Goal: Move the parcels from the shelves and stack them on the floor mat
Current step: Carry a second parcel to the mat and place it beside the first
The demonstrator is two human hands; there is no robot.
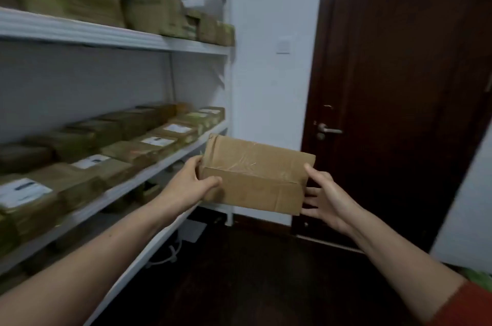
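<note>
I have a cardboard box [255, 178] in the air between both hands, just off the front edge of the middle shelf [149, 175] and in front of the dark door [399, 86]. My left hand [190, 187] clamps its left end, thumb over the top edge and fingers [210, 183] curled on the front face. My right hand [323, 199] cups the right end, thumb on top and fingers spread underneath.

The risk I see is slip. The taped top looks slick, the hold is only pressure at the two ends, and a tilt on the way down could let the box slide out. The floor mat isn't in sight, so I'd be turning blind.

The box's long axis runs left to right between my hands, its right end a little lower, broad taped face up.
</note>
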